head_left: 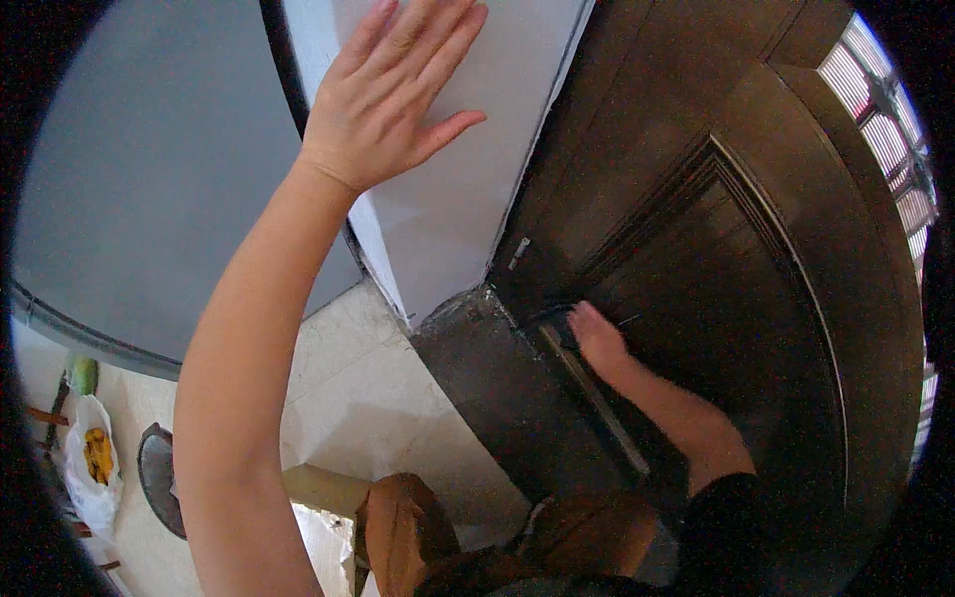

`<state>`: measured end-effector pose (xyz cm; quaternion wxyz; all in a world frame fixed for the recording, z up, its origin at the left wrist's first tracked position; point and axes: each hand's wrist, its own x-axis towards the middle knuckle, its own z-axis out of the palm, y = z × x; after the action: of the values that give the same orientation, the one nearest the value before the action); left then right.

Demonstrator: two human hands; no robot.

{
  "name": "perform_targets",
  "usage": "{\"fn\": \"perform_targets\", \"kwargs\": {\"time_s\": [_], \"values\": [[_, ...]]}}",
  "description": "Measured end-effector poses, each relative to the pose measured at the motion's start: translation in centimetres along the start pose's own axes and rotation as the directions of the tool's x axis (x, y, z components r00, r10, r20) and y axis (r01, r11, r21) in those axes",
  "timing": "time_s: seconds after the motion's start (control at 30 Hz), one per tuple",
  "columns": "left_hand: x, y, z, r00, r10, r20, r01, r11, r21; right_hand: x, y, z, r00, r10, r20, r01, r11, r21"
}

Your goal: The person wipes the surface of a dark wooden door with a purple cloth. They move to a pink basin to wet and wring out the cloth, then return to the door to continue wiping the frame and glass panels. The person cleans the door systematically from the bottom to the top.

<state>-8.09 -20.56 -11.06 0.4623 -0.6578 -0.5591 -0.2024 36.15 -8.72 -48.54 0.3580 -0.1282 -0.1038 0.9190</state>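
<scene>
Door (pixel 736 259): dark brown, sweeping from 1 to 5 o'clock about the middle of the view, with the right hand (pixel 600 338) at its low inner part. Whether it is latched or ajar, I cannot tell. If free to swing, a push or draught could make it trap fingers.
Left hand (pixel 393 109): 11 o'clock, raised over the white wall (pixel 428 239), fingers straight and close together, thumb held wide, nothing visibly held. It looks laid flat there, though contact is hard to judge. A slip, from a smooth surface or shifted weight, could upset balance.
Trousers (pixel 408 522): brown, about 6 o'clock. A low stance could tip forward if hand support failed.
Box (pixel 328 527): pale, 7 o'clock, just beside the trousers; a backward step could catch it.
Right hand: between 3 and 4 o'clock, blurred and in shadow. How far its fingers spread, or whether they hold anything, I cannot tell. Dim light could cause a fumble or scraped knuckles.
Strip (pixel 597 403): long, thin, 4 o'clock, near the right hand.
Sill (pixel 468 378): dark, 6 o'clock, its rough corner by the wall; that edge could snag skin.
Fitting (pixel 519 254): small, metallic, between 1 and 2 o'clock, on the door.
Panel (pixel 169 179): grey, 10 o'clock.
Bag (pixel 92 502): white, 8 o'clock, yellow contents.
Grating (pixel 883 99): 2 o'clock, bright; its glare could hide detail.
</scene>
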Motion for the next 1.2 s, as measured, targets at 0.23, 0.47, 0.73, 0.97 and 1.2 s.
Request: {"fn": "perform_targets", "kwargs": {"time_s": [0.23, 0.47, 0.73, 0.97, 1.2], "values": [[0.0, -0.1, 0.0, 1.000, -0.007, -0.009, 0.007, 0.999, 0.039, -1.4, 0.8, 10.6, 0.969, 0.128, -0.209, 0.239, -0.681, 0.692], [1.5, -0.2, -1.3, 0.999, 0.006, -0.032, -0.005, 0.999, 0.045, 2.2, 4.2, -7.3, 0.940, 0.245, -0.237, 0.341, -0.654, 0.676], [0.2, 0.1, 1.0, 0.997, -0.066, -0.033, 0.068, 0.996, 0.054, -5.9, 4.7, 2.7, 0.859, 0.204, -0.470, 0.173, -0.979, -0.108], [-0.1, -0.1, 1.9, 0.996, -0.085, -0.012, 0.086, 0.994, 0.073, 1.5, 4.9, 9.0, 0.935, 0.350, 0.055, 0.300, -0.865, 0.402], [-0.8, -0.4, 2.5, 0.996, -0.082, 0.019, 0.080, 0.994, 0.079, 0.3, 4.7, 3.6, 0.888, 0.361, -0.286, 0.459, -0.743, 0.487]]}}
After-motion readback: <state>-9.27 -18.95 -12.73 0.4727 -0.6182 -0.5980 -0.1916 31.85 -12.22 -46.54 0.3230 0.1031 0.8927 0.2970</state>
